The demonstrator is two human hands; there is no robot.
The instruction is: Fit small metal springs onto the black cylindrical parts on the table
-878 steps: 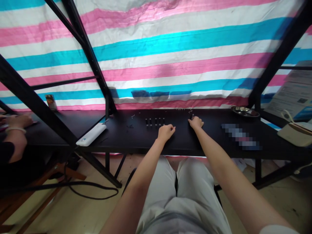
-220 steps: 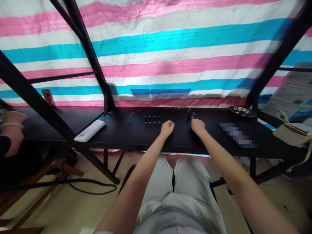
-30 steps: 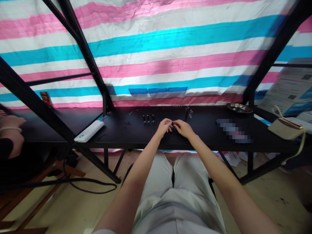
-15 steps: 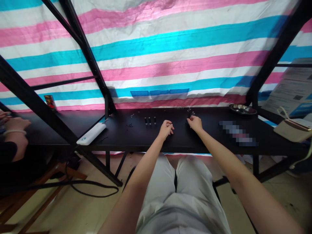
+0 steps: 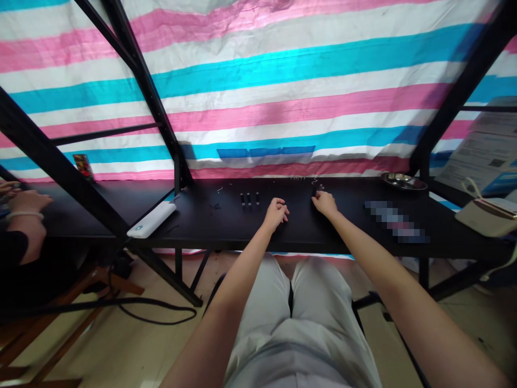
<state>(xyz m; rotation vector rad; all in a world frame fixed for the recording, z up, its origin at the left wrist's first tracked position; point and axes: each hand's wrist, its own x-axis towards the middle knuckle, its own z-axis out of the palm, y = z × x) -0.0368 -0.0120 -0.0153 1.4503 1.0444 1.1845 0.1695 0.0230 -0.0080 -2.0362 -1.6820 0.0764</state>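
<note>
My left hand rests on the black table with its fingers curled in; whatever it holds is too small to make out. My right hand reaches a little farther back, fingers pinched at some small dark pieces standing by the table's far edge. A short row of three small dark upright pieces stands left of my left hand. Tiny wire-like bits lie near the back edge.
A white power bank lies at the table's left end. A metal dish sits at the back right, a beige pouch farther right. Black frame bars cross the view. Another person's hand works at the far left.
A second ago both hands met at the table's middle; since then my right hand has moved back and right to the small pieces. The row of upright pieces has shrunk over the earlier frames.
</note>
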